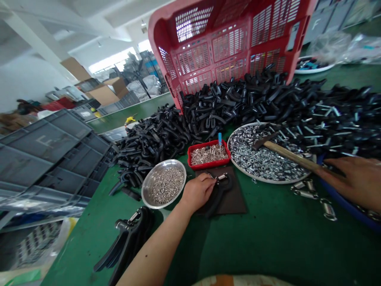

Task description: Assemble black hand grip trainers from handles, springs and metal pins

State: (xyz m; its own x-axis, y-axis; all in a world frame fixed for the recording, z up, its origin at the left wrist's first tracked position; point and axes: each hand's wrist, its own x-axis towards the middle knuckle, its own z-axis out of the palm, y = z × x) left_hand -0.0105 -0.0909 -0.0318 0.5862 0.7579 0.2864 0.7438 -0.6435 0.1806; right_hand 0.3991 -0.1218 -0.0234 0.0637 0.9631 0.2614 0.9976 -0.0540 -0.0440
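My left hand [198, 191] is closed on a black hand-grip part with a metal spring [222, 183], pressing it onto a dark mat [235, 202] on the green table. My right hand [354, 178] grips the wooden handle of a hammer [285, 153], whose head rests over a round tray of metal rings [264, 163]. A red tray of pins [208, 154] with a blue-handled tool stands just beyond the mat. A steel bowl of small rings [163, 186] sits left of my left hand.
A big heap of black plastic handles [253, 103] spills from a tipped red crate [226, 43]. Finished grips [127, 238] lie at the near left. Loose springs [312, 192] lie near a blue tray rim [345, 204]. Grey crates [44, 155] stand to the left.
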